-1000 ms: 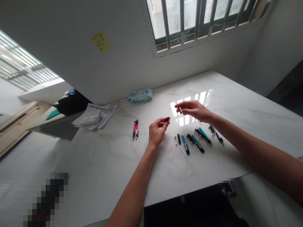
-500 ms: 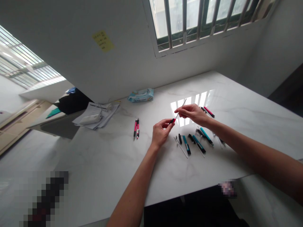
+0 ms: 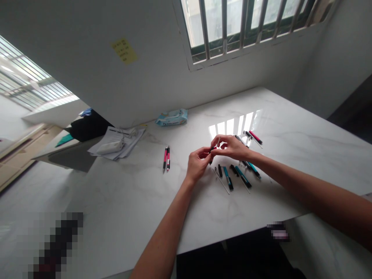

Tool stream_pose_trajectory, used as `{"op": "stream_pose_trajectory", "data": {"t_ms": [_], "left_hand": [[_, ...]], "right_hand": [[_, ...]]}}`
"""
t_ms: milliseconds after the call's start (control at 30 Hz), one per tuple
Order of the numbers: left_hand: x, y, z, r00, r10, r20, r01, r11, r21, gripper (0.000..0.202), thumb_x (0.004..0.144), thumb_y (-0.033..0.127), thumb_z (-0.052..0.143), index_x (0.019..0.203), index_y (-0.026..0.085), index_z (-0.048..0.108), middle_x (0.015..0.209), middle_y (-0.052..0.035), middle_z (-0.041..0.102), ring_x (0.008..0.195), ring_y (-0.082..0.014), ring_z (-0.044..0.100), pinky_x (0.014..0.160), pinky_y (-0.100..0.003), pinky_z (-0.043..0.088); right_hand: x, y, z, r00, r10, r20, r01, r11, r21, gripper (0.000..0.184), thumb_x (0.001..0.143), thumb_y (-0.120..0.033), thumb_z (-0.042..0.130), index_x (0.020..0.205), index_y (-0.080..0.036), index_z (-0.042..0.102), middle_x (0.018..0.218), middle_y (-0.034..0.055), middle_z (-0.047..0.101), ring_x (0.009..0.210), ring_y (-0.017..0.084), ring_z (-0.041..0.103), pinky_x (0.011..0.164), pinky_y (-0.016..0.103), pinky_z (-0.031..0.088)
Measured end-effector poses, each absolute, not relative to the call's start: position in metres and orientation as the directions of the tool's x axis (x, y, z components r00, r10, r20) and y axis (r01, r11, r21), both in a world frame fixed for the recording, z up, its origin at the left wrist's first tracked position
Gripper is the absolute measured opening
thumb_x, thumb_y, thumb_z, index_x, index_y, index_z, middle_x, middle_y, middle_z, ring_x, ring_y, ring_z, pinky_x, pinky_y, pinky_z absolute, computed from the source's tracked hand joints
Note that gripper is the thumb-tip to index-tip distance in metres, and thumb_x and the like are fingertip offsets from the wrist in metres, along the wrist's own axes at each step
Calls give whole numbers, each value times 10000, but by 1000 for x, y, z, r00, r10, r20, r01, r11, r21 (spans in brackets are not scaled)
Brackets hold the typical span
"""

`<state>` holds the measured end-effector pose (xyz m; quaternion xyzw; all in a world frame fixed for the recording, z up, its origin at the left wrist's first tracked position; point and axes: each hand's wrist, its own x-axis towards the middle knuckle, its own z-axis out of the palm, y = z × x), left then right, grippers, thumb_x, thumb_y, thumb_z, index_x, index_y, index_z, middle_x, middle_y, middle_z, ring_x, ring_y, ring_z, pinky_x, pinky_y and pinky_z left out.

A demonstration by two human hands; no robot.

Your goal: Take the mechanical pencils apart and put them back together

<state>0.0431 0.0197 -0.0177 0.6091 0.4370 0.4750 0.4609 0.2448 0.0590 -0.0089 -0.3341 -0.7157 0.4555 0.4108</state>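
My left hand (image 3: 198,162) is closed around a pen barrel (image 3: 212,150), of which a dark part shows between the fingers. My right hand (image 3: 230,145) pinches a thin white pen refill (image 3: 219,141) right above that barrel, and its fingertips meet those of my left hand. Whether the refill is inside the barrel is hidden by the fingers. Just below the hands lie teal-and-black pen barrels (image 3: 228,177), black pen caps or tops (image 3: 220,171) and loose white refills (image 3: 223,183).
Two red-and-black pens (image 3: 166,158) lie left of my hands. A pink pen barrel (image 3: 255,136) with dark parts sits beyond my right wrist. A wipes packet (image 3: 172,117) rests by the wall, and papers (image 3: 117,149) lie at the table's left end.
My right hand has come down and left to my left hand, lowering the refill towards the barrel. Less of the refill shows now. My left hand has stayed in place.
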Motion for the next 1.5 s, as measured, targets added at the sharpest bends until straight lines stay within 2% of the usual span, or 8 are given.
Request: {"op": "stream_pose_trajectory", "data": {"t_ms": [100, 233, 300, 367, 500, 633, 800, 1500], "left_hand": [[43, 19, -18, 173, 970, 172, 152, -199, 968, 330, 842, 479, 895, 947, 172, 836, 778, -37, 760, 639, -140, 665, 624, -263, 555], [38, 22, -19, 68, 979, 193, 242, -204, 949, 263, 860, 389, 856, 1030, 195, 811, 913, -57, 790, 760, -165, 728, 690, -267, 594], [32, 25, -20, 9, 972, 233, 290, -226, 930, 247, 870, 358, 836, 1061, 210, 788, 917, -42, 773, 788, -162, 733, 733, -267, 603], [26, 27, -21, -23, 961, 276, 343, -252, 905, 205, 886, 328, 808, 1060, 224, 777, 919, -29, 763, 791, -153, 728, 757, -266, 599], [19, 30, -19, -33, 936, 349, 430, -302, 851, 119, 907, 267, 751, 1017, 237, 783, 953, -26, 772, 828, -157, 737, 825, -287, 602], [19, 29, -18, -34, 915, 403, 469, -342, 814, 98, 901, 222, 732, 981, 242, 785, 964, -20, 760, 843, -153, 725, 907, -311, 614], [20, 27, -14, -30, 914, 405, 475, -343, 810, 98, 892, 205, 726, 966, 239, 781, 966, -20, 744, 843, -151, 713, 928, -316, 618], [31, 18, -10, 90, 928, 362, 429, -365, 826, 84, 927, 259, 760, 998, 247, 802, 1058, -35, 808, 920, -188, 752, 899, -332, 626]], "right_hand": [[245, 59, -3, -402, 872, 278, 21, 313, -950, 357, 797, -530, 913, 919, -216, 794, 1067, 80, 788, 1004, 244, 686, 820, 365, 545], [255, 67, 6, -296, 935, 197, -311, 101, -945, 380, 807, -534, 923, 1004, -247, 769, 1200, 85, 818, 1169, 257, 719, 1010, 409, 558], [263, 73, 7, -250, 955, 159, -402, 47, -915, 369, 835, -531, 910, 1057, -276, 761, 1151, 56, 822, 1139, 236, 730, 1018, 408, 558], [271, 79, 6, -213, 962, 170, -356, 85, -930, 360, 872, -542, 881, 1111, -294, 778, 1021, 25, 797, 1006, 207, 726, 935, 384, 567], [279, 83, 3, -257, 914, 314, 38, 335, -942, 392, 976, -597, 756, 1156, -256, 825, 800, 4, 679, 737, 172, 591, 726, 363, 502], [279, 79, 5, -286, 876, 388, 206, 452, -868, 329, 994, -471, 731, 1209, -227, 777, 866, 26, 727, 782, 190, 641, 750, 384, 529], [280, 76, 9, -326, 849, 416, 251, 502, -827, 197, 945, -361, 742, 1061, -209, 787, 1035, 82, 811, 883, 232, 733, 803, 435, 606], [264, 71, -4, -434, 822, 368, 202, 487, -850, 223, 902, -394, 782, 1030, -231, 865, 987, 59, 843, 838, 217, 754, 874, 427, 627]]}}
